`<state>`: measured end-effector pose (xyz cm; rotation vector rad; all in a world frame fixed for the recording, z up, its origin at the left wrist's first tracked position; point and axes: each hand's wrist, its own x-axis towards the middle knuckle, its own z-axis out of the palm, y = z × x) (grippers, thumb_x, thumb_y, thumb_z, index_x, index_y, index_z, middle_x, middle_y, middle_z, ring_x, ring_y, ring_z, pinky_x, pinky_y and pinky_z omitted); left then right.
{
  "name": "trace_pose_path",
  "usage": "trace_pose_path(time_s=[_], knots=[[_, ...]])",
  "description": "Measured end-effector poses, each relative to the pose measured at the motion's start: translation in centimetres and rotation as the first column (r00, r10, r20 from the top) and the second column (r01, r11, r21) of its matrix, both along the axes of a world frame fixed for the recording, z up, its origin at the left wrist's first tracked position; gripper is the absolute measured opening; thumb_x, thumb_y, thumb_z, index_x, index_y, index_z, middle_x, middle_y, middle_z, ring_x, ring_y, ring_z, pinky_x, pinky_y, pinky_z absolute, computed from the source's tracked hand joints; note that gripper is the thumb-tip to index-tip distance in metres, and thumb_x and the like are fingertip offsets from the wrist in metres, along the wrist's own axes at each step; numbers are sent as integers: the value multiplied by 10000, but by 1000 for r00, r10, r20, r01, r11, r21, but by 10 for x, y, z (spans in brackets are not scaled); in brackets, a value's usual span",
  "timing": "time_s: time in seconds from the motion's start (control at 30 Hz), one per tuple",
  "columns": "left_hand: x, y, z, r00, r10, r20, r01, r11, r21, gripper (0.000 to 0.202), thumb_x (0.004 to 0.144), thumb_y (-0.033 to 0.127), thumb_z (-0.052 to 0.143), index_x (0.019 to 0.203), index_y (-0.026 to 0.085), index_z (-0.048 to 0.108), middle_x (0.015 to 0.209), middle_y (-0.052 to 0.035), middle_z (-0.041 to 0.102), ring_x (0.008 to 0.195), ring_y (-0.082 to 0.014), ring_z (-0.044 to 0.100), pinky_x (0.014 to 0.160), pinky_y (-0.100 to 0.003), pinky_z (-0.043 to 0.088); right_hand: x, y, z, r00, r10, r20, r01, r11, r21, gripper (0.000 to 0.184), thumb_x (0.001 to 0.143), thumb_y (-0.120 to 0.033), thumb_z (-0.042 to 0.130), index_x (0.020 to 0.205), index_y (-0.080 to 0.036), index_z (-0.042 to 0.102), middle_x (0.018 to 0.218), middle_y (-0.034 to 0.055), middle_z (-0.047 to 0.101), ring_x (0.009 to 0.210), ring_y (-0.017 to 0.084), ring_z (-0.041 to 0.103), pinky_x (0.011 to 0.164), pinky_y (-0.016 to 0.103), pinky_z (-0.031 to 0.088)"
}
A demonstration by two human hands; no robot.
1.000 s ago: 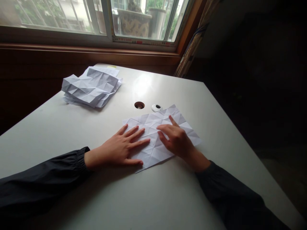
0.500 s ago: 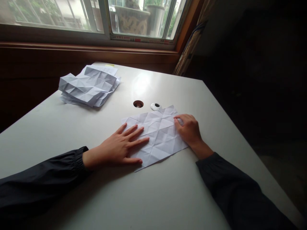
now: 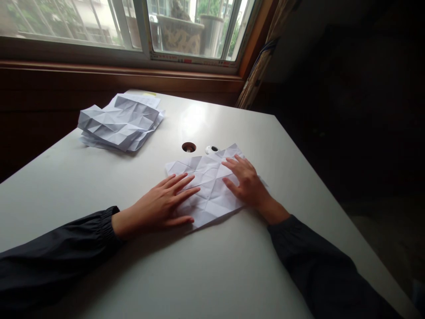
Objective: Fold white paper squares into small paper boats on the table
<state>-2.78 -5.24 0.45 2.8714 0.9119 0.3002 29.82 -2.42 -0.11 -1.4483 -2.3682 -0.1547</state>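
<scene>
Beyond the window [image 3: 143,31] stand a patterned planter [image 3: 181,39] and a plainer pot [image 3: 212,32]; a curtain [image 3: 255,77] hangs gathered alongside. The white table [image 3: 96,177] has a round hole [image 3: 189,147] — just beside it, a white ring-shaped cap [image 3: 208,150].

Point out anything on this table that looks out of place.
The hole in the table is open; a white ring sits just right of it, perhaps its cover. The far-left paper pile looks untidy, its creased sheets misaligned.
</scene>
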Motion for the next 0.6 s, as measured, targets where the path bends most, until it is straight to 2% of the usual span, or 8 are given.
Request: trace_pose_path(time_s=[0.07, 0.2, 0.3, 0.43, 0.6], knots=[[0, 1, -4, 999, -16, -43, 15, 1000, -21, 874, 929, 750, 446, 1626, 251, 270, 1704, -100, 185, 1562, -349, 227, 1282, -504, 189, 3, 3, -6, 992, 3, 125, 11, 994, -113, 653, 1002, -587, 438, 1548, -230, 429, 1631, 112, 390, 1538, 385, 266, 1222, 639, 230], [2, 3, -8, 995, -12, -96, 8, 999, -37, 985, 931, 785, 369, 1652, 164, 118, 1704, -137, 139, 1582, -314, 159, 1295, -458, 106, 18, 12, -14, 973, -7, 232, 62, 971, -231, 771, 999, -682, 344, 1624, -237, 276, 1688, 119, 253, 1555, 398, 203, 1217, 658, 216], [2, 3, -8, 993, -7, -119, 2, 999, -37, 1003, 935, 790, 340, 1652, 140, 79, 1703, -147, 113, 1586, -299, 139, 1295, -435, 76, 28, 16, -15, 970, -14, 241, 74, 967, -242, 820, 992, -706, 319, 1639, -213, 218, 1693, 128, 228, 1562, 360, 204, 1239, 615, 209], [2, 3, -9, 992, 3, -128, -8, 999, -36, 1011, 929, 801, 333, 1654, 147, 70, 1704, -138, 107, 1586, -300, 139, 1296, -428, 79, 30, 18, -14, 962, -39, 270, 111, 960, -259, 831, 994, -717, 263, 1651, -221, 155, 1700, 110, 205, 1569, 340, 191, 1246, 629, 166], [2, 3, -10, 994, 32, -107, -36, 999, -32, 1039, 911, 818, 347, 1653, 135, 97, 1699, -144, 138, 1580, -312, 162, 1297, -434, 105, 28, 17, -12, 960, -59, 274, 137, 952, -275, 853, 983, -741, 229, 1651, -216, 152, 1706, 92, 188, 1578, 323, 162, 1252, 627, 145]])
